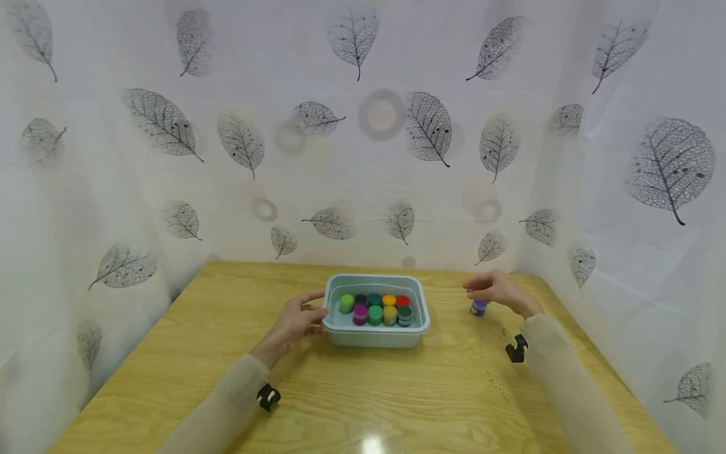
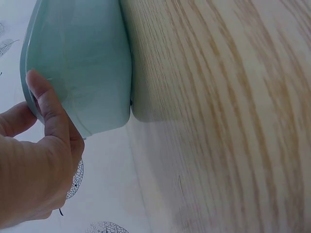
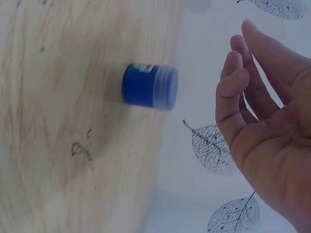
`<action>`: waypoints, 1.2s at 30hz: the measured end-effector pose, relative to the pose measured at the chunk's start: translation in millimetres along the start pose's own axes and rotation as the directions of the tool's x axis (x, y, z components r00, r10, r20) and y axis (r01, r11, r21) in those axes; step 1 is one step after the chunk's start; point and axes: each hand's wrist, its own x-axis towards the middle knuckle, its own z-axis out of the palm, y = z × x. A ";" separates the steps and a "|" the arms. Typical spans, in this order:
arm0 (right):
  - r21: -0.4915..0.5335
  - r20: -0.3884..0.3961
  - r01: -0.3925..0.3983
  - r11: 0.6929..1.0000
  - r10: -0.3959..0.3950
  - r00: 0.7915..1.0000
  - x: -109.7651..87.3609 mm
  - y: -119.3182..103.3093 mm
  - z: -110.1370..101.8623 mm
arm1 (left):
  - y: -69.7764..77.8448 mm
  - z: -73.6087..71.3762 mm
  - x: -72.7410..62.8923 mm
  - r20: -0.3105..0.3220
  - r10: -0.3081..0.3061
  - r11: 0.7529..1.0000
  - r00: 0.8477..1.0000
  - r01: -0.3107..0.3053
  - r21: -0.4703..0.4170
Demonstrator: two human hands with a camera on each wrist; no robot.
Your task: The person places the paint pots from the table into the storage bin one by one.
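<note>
A pale blue-green plastic tub (image 1: 374, 339) stands on the wooden table, with several small paint jars (image 1: 375, 314) grouped inside in different colours. At its left end, my left hand (image 1: 290, 325) pinches the rim between thumb and fingers; the left wrist view shows the tub's wall (image 2: 92, 63) beside those fingers. To the right of the tub, a blue-purple paint jar (image 1: 479, 308) with a clear lid stands upright on the table. My right hand (image 1: 500, 292) hovers just above this jar (image 3: 141, 87), fingers loosely bent and apart from it, holding nothing.
The wooden table (image 1: 227, 378) reaches back to a white curtain (image 1: 351, 170) printed with dark leaves, which also hangs along both sides. Small dark marks (image 1: 496, 384) spot the tabletop at the right.
</note>
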 end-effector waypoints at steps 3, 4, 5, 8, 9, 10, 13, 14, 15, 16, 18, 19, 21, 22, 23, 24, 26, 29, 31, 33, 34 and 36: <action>-0.002 -0.005 -0.013 1.000 0.013 1.000 -3.4 7.3 -3.0 | 0.6 0.0 0.4 0.000 0.000 1.000 1.000 0.000 0.002; 0.003 -0.007 -0.019 1.000 0.019 1.000 -4.3 9.8 -3.6 | 0.5 -0.1 0.5 0.000 0.001 1.000 1.000 -0.001 0.001; 0.000 -0.006 -0.020 1.000 0.020 1.000 -5.1 12.6 -4.2 | 0.3 -0.1 0.6 0.002 0.005 1.000 1.000 -0.005 0.002; -0.002 -0.018 -0.041 0.999 0.041 0.999 -6.5 21.9 -4.5 | -1.5 -0.7 1.1 0.006 0.011 1.000 1.000 -0.011 -0.005; -0.007 -0.019 -0.056 0.998 0.056 0.998 -6.9 25.0 -4.2 | -2.2 -0.8 1.2 0.008 0.016 1.000 1.000 -0.016 -0.006; -0.011 -0.019 -0.067 0.998 0.067 0.998 -7.2 27.7 -3.7 | -2.9 -1.0 1.1 0.010 0.021 1.000 1.000 -0.021 -0.006; -0.031 -0.013 -0.105 0.994 0.105 0.994 -8.2 32.7 -2.9 | -4.6 -1.5 1.1 0.013 0.036 0.999 0.999 -0.036 -0.006; -0.040 -0.008 -0.113 0.993 0.113 0.994 -8.2 33.9 -2.6 | -5.0 -1.6 1.2 0.015 0.040 0.999 0.999 -0.040 -0.007; -0.043 -0.005 -0.118 0.992 0.118 0.993 -7.9 34.8 -2.2 | -5.1 -1.6 1.1 0.015 0.042 0.999 0.999 -0.042 -0.007; -0.038 -0.002 -0.117 0.992 0.117 0.993 -7.6 35.5 -2.0 | -5.2 -1.6 1.3 0.015 0.044 0.999 0.999 -0.044 -0.009; -0.032 0.006 -0.106 0.994 0.107 0.994 -6.8 36.8 -1.2 | -4.9 -1.5 1.6 0.015 0.044 0.999 0.999 -0.044 -0.010; -0.021 0.007 -0.106 0.994 0.107 0.994 -6.1 37.8 -0.4 | -4.7 -1.5 1.7 0.015 0.044 0.999 0.999 -0.043 -0.010; -0.012 0.003 -0.107 0.994 0.107 0.994 -5.3 39.0 1.5 | -4.4 -1.3 1.9 0.014 0.043 0.999 0.999 -0.043 -0.008; -0.014 0.005 -0.102 0.995 0.102 0.995 -5.4 39.4 2.4 | -4.2 -1.2 1.9 0.014 0.043 0.999 0.999 -0.043 -0.006; -0.022 0.008 -0.097 0.995 0.097 0.995 -5.5 39.6 3.1 | -4.1 -1.1 1.9 0.014 0.041 0.999 0.999 -0.041 -0.004; -0.027 0.008 -0.096 0.995 0.096 0.995 -5.6 39.9 3.8 | -4.0 -1.0 1.9 0.014 0.041 0.999 0.999 -0.041 -0.002; -0.038 0.002 -0.100 0.994 0.100 0.995 -5.9 40.0 5.3 | -3.9 -0.9 2.0 0.012 0.038 0.999 0.999 -0.038 0.000; -0.051 0.006 -0.087 0.995 0.088 0.996 -6.0 41.3 6.8 | -3.5 -0.6 1.9 0.011 0.037 0.999 0.999 -0.037 -0.001; -0.055 0.001 -0.087 0.995 0.088 0.996 -5.6 42.6 7.9 | -3.1 -0.5 1.7 0.013 0.037 0.999 0.999 -0.037 -0.001; -0.062 0.001 -0.079 0.995 0.080 0.997 -5.0 44.3 8.5 | -2.7 -0.5 1.4 0.015 0.038 0.999 0.999 -0.038 -0.002; -0.065 0.002 -0.076 0.995 0.077 0.997 -4.7 45.0 8.8 | -2.6 -0.6 1.3 0.016 0.037 0.999 0.999 -0.037 -0.001; -0.060 -0.005 -0.089 0.994 0.089 0.996 -4.1 46.2 9.3 | -2.4 -0.8 1.1 0.017 0.036 0.999 0.999 -0.036 0.002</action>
